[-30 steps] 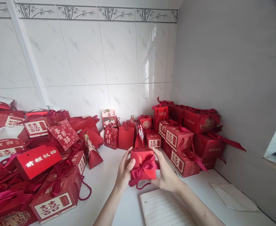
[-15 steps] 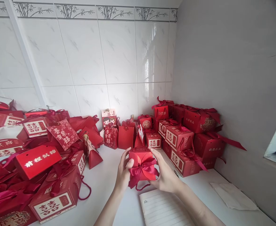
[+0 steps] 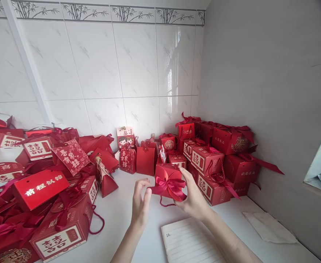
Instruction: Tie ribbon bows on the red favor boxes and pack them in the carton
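The right hand [image 3: 193, 197] grips a red box [image 3: 169, 179] by its right side, fingers and thumb spread to its width, just beyond the notebook [image 3: 187, 243]. The left hand [image 3: 140, 202], beyond the notebook to the left, is half open, thumb near 1 end of the box's ribbon bow [image 3: 174, 186]; contact there is unclear. On the white desk [image 3: 124, 213], heaped boxes [image 3: 76, 219] lie left of the notebook, stacked boxes [image 3: 208, 159] stand beyond it; a tiled wall [image 3: 102, 62] rises farther back.
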`<state>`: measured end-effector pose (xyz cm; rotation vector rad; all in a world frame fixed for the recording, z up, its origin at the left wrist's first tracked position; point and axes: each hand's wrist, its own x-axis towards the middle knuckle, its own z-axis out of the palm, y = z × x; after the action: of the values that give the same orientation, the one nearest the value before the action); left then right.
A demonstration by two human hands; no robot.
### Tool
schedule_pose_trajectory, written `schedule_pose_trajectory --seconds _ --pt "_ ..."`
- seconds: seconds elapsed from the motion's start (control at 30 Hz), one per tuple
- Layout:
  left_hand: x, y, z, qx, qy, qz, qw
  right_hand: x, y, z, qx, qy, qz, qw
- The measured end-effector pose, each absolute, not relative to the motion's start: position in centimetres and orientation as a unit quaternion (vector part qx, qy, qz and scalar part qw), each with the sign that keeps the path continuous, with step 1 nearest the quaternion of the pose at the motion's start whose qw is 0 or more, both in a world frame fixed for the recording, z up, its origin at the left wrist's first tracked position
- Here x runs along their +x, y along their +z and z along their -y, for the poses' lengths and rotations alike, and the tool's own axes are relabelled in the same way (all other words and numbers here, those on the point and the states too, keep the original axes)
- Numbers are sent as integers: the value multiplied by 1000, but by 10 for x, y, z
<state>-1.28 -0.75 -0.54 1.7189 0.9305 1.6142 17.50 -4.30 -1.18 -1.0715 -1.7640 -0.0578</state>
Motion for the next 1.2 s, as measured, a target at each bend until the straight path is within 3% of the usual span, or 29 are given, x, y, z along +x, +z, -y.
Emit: schedule_pose_trajectory --seconds 0.1,0.3,0.5,0.6,0.87,1.2 --pt "-9 -1 12 658 608 -371 244 177 -13 42 -449 -44 738 501" --pt "-1 2 18 653 617 -371 235 175 -16 42 -441 -48 763 469" --pt "-4 -3 17 740 638 -203 -71 173 -18 42 -438 -54 766 467" --pt "-4 0 23 768 605 -139 -158 170 -17 45 -409 -77 768 487" --pt "-2 15 43 744 627 -106 -207 158 -9 56 -353 -118 746 552" --pt "-6 20 51 720 651 -108 -213 157 -1 64 -330 -138 748 560"
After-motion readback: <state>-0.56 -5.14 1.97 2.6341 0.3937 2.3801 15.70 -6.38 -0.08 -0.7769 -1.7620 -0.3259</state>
